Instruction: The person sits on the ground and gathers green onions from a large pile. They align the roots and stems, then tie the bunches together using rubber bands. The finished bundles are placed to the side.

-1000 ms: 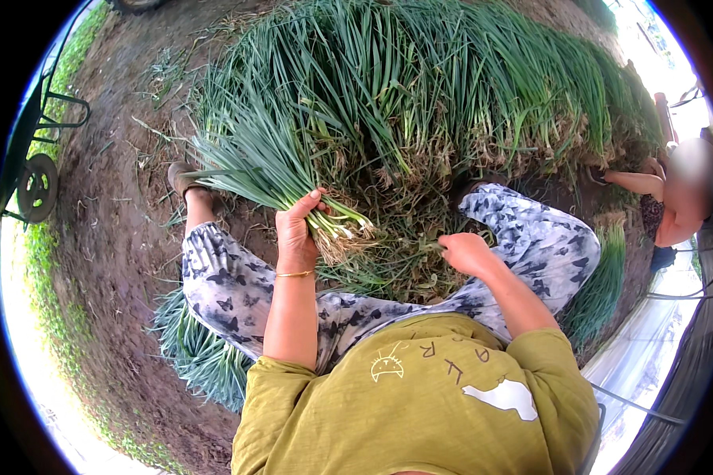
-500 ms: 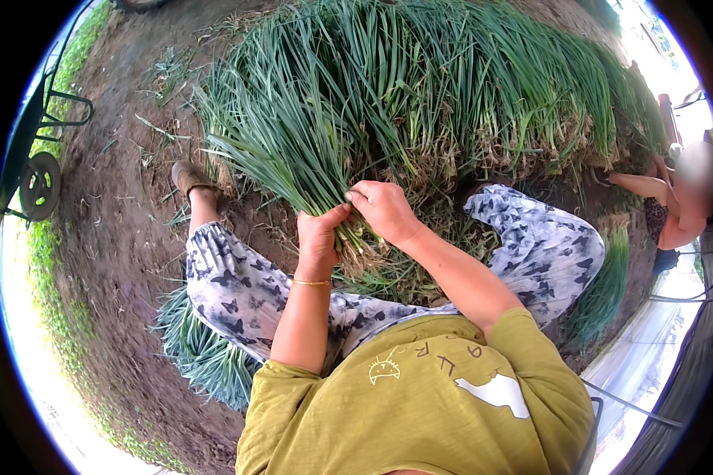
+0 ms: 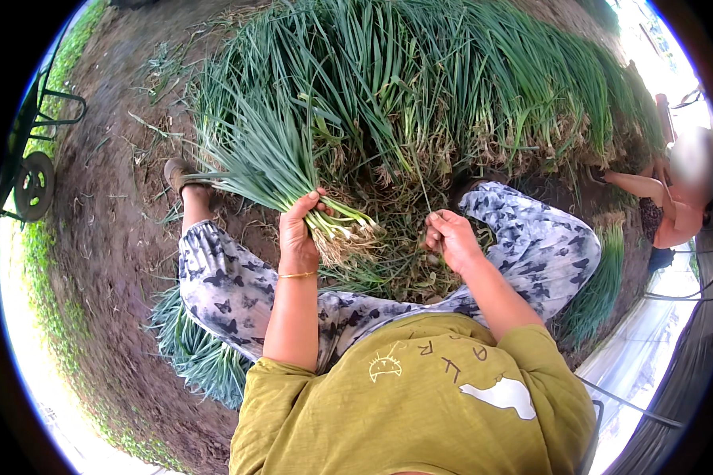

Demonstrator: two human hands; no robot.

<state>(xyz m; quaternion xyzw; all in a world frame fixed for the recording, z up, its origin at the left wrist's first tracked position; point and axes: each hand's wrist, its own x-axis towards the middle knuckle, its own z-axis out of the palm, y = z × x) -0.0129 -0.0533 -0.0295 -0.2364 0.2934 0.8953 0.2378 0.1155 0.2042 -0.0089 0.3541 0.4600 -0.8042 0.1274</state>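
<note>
My left hand [image 3: 301, 229] is closed round a bunch of green onions [image 3: 281, 174], its white bases and rootlets pointing right and toward me, its long leaves fanning up and left. To the right of the bunch, my right hand [image 3: 448, 237] pinches a single thin pale-green leaf that rises from its fingers. Beyond both hands lies a long heap of green onions [image 3: 404, 71] with dry roots along its near side. Loose trimmed leaves and dry litter [image 3: 400, 281] lie between my legs, under and around the hands.
Another pile of onions [image 3: 202, 348] is left of my hip, and one more [image 3: 598, 285] right of my knee. A co-worker [image 3: 661, 210] sits at the right. A green wheeled frame [image 3: 51, 119] stands at the left on soil [image 3: 103, 277]. Plastic sheeting [image 3: 642, 356] runs along the right.
My right hand joined the left on the bunch half a second ago and has since moved right with a strand. My left hand swung right, then back left with the bunch.
</note>
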